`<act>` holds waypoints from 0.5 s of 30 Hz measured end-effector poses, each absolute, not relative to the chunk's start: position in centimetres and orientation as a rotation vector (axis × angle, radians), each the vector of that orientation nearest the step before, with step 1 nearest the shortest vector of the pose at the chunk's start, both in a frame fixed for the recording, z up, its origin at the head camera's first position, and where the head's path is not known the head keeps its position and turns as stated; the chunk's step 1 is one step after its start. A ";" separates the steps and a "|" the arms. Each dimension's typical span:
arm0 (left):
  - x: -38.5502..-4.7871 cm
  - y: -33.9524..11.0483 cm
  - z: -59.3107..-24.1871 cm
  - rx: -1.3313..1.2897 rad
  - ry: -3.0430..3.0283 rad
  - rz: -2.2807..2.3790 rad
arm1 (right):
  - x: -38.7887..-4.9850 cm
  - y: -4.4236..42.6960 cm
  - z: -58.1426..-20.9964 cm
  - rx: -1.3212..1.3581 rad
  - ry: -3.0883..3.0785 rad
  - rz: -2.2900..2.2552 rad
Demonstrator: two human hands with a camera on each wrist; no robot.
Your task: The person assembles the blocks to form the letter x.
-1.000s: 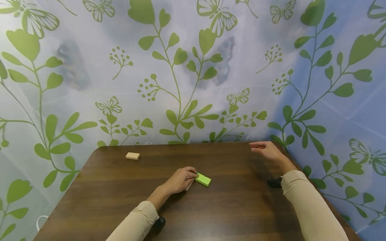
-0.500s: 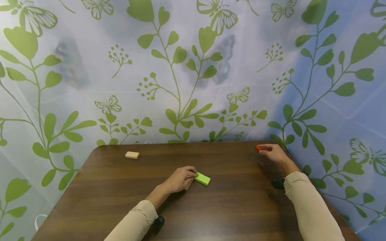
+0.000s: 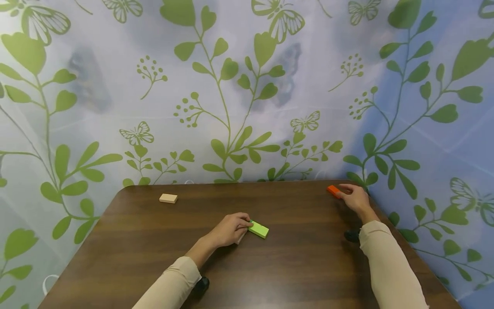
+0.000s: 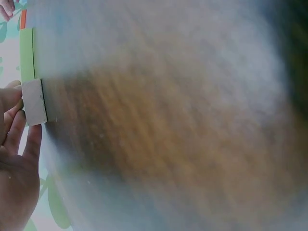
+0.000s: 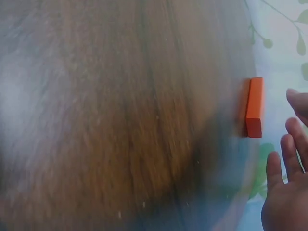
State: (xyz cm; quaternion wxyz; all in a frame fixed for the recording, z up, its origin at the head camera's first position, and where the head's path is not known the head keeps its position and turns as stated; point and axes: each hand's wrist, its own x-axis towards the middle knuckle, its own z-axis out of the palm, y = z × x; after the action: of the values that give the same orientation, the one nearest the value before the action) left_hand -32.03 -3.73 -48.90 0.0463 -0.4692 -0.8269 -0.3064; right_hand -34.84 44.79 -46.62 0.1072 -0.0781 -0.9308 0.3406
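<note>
while left hand [image 3: 227, 231] pinches grey block [image 4: 34, 102], right hand [image 3: 356, 200] loosely spread, empty beside orange block [image 5: 255, 102].

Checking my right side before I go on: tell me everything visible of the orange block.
The orange block is a plain, straight-edged rectangular bar, evenly coloured; whether wood or plastic, I can't tell. It lies on the brown table near its far right corner, slanted in the head view. The right hand is beside it; the right wrist view shows a gap between them.
</note>
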 end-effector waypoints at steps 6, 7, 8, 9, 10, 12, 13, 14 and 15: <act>-32.2 -3.6 -49.0 -1.403 -2.547 -0.943 | -35.7 44.6 -47.7 -0.201 -2.819 0.924; -32.2 -3.7 -49.1 -1.401 -2.550 -0.947 | -35.8 44.6 -47.8 -0.194 -2.845 0.921; -32.2 -3.7 -49.1 -1.398 -2.553 -0.948 | -36.0 44.4 -48.0 -0.188 -2.864 0.928; -32.2 -3.8 -49.1 -1.395 -2.556 -0.950 | -36.2 44.3 -48.2 -0.182 -2.873 0.920; -32.2 -3.8 -49.2 -1.394 -2.557 -0.953 | -36.2 44.2 -48.3 -0.195 -2.874 0.930; -32.2 -3.9 -49.2 -1.395 -2.560 -0.962 | -36.2 44.2 -48.5 -0.227 -2.873 0.953; -32.2 -3.8 -49.2 -1.399 -2.559 -0.968 | -36.1 44.3 -48.6 -0.248 -2.863 0.964; -32.2 -3.8 -49.1 -1.402 -2.559 -0.973 | -36.0 44.4 -48.8 -0.273 -2.849 0.981; -32.2 -3.8 -49.1 -1.405 -2.560 -0.981 | -36.0 44.5 -48.9 -0.296 -2.836 0.996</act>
State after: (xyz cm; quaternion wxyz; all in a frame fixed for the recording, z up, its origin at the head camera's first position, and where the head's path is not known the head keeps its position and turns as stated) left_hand -32.16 -3.78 -49.13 0.0303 -0.4559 -0.8306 -0.3183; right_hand -35.95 44.49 -48.87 0.0606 -0.0977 -0.9373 0.3291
